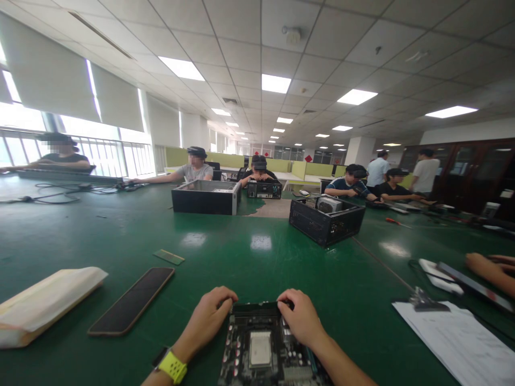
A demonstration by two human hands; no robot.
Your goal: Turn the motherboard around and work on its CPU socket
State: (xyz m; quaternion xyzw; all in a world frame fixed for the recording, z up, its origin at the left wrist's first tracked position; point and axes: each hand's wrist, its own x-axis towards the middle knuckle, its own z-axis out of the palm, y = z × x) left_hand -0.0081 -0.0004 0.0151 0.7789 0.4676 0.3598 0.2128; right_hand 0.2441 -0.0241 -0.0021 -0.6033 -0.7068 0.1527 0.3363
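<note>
A black motherboard with a silver processor in its middle lies on the green table right in front of me. My left hand, with a yellow-strapped watch on the wrist, curls its fingers over the board's far left corner. My right hand curls over the far right corner. Both hands grip the board's far edge.
A dark phone and a padded envelope lie to the left, a small green memory stick beyond. Two open computer cases stand farther off. A clipboard with paper and another person's hand are at right. Several people sit around the table.
</note>
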